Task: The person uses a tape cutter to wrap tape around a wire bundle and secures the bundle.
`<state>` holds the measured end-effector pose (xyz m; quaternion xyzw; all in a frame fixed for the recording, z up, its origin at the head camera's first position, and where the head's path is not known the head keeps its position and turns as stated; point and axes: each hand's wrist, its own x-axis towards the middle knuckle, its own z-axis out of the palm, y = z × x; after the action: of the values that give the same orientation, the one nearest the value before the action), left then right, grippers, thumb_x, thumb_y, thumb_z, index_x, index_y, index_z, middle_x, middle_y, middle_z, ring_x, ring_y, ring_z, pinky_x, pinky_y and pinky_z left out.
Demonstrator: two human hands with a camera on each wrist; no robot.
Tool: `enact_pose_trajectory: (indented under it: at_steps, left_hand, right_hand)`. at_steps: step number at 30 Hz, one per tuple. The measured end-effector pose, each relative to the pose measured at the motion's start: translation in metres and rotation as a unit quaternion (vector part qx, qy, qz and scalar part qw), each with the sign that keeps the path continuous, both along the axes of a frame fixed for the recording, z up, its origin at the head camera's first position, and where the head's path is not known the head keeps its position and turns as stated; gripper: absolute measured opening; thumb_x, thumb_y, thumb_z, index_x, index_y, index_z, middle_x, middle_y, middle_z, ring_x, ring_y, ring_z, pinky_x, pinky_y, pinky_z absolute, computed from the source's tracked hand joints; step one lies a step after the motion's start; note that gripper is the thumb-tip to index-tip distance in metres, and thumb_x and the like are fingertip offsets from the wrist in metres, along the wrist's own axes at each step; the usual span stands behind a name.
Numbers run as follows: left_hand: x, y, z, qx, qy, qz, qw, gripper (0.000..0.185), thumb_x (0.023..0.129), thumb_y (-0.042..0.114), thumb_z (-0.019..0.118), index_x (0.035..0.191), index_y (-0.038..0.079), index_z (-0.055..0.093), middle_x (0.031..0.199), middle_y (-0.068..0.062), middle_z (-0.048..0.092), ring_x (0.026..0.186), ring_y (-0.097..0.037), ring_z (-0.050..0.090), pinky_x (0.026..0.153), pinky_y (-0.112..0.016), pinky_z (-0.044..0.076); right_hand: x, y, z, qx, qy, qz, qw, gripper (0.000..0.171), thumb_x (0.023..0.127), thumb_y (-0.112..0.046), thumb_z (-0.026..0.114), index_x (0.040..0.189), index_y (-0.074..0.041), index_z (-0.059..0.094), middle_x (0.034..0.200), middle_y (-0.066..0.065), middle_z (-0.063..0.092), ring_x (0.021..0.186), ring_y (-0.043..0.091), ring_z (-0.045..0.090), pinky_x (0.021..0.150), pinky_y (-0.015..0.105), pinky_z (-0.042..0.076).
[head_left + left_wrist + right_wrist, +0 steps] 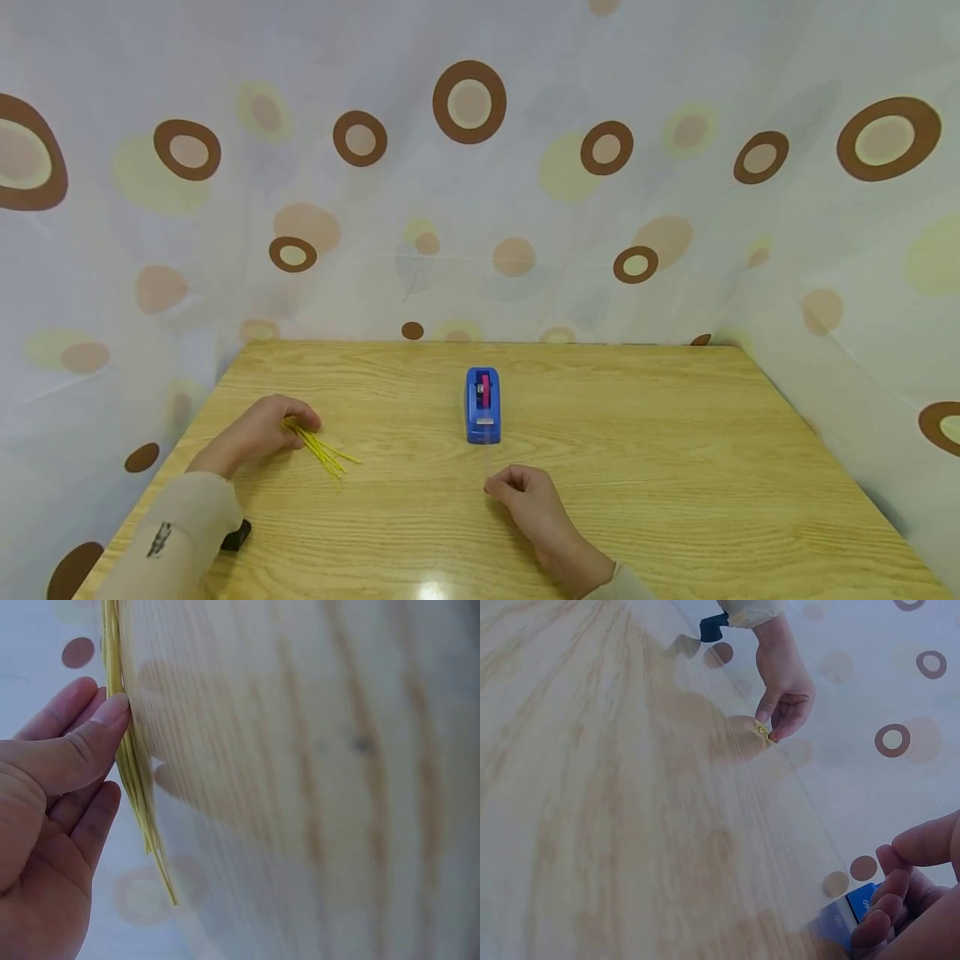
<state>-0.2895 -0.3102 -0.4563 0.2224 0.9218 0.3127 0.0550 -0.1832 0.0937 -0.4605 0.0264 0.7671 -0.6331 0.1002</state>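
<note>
The person's left grip [270, 425] pinches a bundle of thin, bendable yellow strands [321, 450] between thumb and fingers, above the left part of the pale wood-grain surface [637, 433]; the loose ends fan out toward the middle. The right grip [536, 504] has its fingers curled, thumb and index finger meeting; I cannot tell whether anything thin lies between them. Just beyond it, a blue plastic tape dispenser with a pink core [472, 421] stands near the surface's centre, apart from the strands.
</note>
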Motion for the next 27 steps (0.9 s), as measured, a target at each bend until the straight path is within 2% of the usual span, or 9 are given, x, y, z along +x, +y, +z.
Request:
enact_pose_trajectory:
  at_steps: [6,22,27]
  left_hand:
    - [-0.0028,-0.0022,-0.0017,-0.008,0.006,0.006,0.9999,0.026,0.069,-0.003,0.074,0.088,0.014,0.069,0.087,0.007,0.065,0.090,-0.021,0.059,0.077,-0.039,0.047]
    - [-0.0011,-0.0041,-0.0017,-0.022,0.016,0.015,0.9995,0.019,0.070,0.006,0.076,0.084,0.017,0.069,0.080,0.010,0.064,0.081,-0.014,0.059,0.076,-0.039,0.046]
    - [0.0005,-0.0040,-0.0006,-0.039,0.017,0.028,0.9987,0.017,0.071,0.009,0.077,0.081,0.020,0.069,0.077,0.013,0.063,0.078,-0.011,0.058,0.075,-0.038,0.046]
  right_hand:
    - [0.0000,0.0000,-0.0003,-0.002,0.010,0.004,1.000,0.019,0.084,-0.019,0.064,0.084,0.000,0.065,0.081,0.002,0.058,0.075,0.015,0.046,0.062,0.027,0.040]
    - [-0.0002,0.0001,-0.0013,-0.002,0.006,0.004,1.000,0.020,0.085,-0.019,0.064,0.085,0.001,0.065,0.084,0.003,0.058,0.076,0.015,0.046,0.063,0.027,0.040]
    - [0.0003,0.0000,-0.0005,-0.001,0.006,0.004,1.000,0.021,0.085,-0.019,0.064,0.085,0.001,0.065,0.084,0.003,0.059,0.076,0.015,0.047,0.064,0.027,0.040]
